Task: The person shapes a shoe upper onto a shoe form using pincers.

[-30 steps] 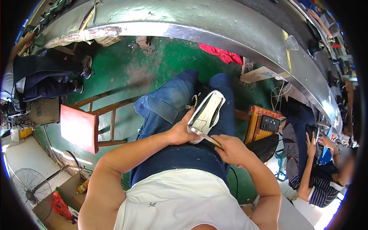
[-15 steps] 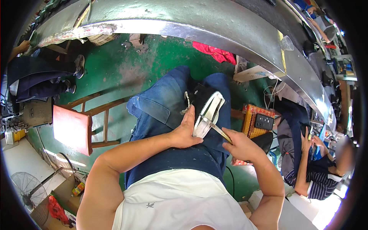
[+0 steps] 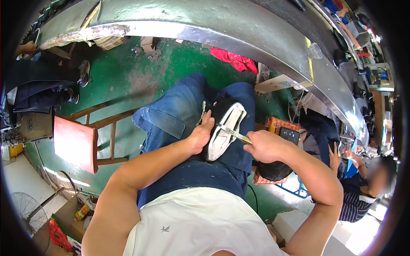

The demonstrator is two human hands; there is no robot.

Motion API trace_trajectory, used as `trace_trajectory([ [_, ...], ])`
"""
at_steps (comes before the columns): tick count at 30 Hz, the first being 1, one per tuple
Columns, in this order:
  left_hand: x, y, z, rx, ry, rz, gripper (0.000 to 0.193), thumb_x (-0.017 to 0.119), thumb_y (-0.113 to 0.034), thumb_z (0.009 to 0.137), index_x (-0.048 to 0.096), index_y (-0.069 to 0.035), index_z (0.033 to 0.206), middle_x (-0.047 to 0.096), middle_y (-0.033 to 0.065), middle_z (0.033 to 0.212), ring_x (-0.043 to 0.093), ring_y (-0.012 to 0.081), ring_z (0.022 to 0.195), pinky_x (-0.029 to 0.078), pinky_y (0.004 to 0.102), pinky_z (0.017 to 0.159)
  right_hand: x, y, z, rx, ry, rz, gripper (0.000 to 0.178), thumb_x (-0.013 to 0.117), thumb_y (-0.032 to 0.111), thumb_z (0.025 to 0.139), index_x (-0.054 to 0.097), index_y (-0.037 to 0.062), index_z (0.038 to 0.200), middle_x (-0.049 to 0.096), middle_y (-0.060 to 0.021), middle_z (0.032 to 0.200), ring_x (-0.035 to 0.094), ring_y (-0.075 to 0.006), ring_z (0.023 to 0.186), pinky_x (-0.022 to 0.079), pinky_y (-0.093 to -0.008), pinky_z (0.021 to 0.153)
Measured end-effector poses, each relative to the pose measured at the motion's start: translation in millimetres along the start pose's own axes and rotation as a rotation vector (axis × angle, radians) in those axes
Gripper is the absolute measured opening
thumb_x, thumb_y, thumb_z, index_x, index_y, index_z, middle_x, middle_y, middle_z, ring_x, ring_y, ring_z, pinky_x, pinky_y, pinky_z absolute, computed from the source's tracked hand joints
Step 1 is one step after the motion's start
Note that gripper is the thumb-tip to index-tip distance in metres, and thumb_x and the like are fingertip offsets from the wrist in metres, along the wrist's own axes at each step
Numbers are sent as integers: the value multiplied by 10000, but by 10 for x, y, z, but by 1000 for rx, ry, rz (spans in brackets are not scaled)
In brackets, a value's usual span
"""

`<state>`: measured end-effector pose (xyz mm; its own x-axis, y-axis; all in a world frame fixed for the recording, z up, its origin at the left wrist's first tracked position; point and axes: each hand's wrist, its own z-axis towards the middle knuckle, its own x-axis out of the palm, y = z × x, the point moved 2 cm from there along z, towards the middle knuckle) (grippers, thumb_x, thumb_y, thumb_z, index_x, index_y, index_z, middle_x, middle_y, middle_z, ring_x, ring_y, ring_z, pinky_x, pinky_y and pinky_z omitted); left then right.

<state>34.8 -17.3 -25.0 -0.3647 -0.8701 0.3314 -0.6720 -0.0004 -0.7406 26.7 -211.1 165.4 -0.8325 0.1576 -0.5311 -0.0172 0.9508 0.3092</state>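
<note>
A workshop: beyond the grip of the right hand [image 3: 265, 146], a long metal bench [image 3: 192, 13] above a scuffed green floor [image 3: 175, 59]; leftward, a stool [image 3: 74, 143] and caged fan [image 3: 27, 210]; rightward, a co-worker [image 3: 358, 205].

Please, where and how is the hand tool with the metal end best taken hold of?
The hand tool is probably best gripped by its yellowish handle, from the person's right: it slants, with the metal end over the white-bottomed shoe and the handle toward the right. The right hand holds it there.
</note>
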Motion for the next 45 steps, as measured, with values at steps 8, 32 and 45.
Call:
trace_trajectory([
  [8,-95,-70,-356,-216,215,-549,633,365,-470,1106,171,-214,1651,466,80,1540,517,222,1349,440,401,1130,443,38,163,-109,-183,162,250,647,224,962,606,-22,962,664,-274,819,651,-483,820,510,-533,743],
  [32,242,-416,-363,-150,23,29,1119,736,-369,932,-48,75,1596,368,294,1555,467,295,1388,392,351,1132,1300,-597,46,-127,318,1652,310,649,182,964,614,-45,1171,701,-97,964,687,-170,830,489,-248,526],
  [45,155,-470,-190,-219,19,277,943,667,-341,959,99,46,1605,447,270,1518,506,317,1368,412,350,1123,426,-450,96,-121,-305,847,371,539,344,1041,631,-15,1030,691,-111,857,670,-199,685,550,-356,645],
])
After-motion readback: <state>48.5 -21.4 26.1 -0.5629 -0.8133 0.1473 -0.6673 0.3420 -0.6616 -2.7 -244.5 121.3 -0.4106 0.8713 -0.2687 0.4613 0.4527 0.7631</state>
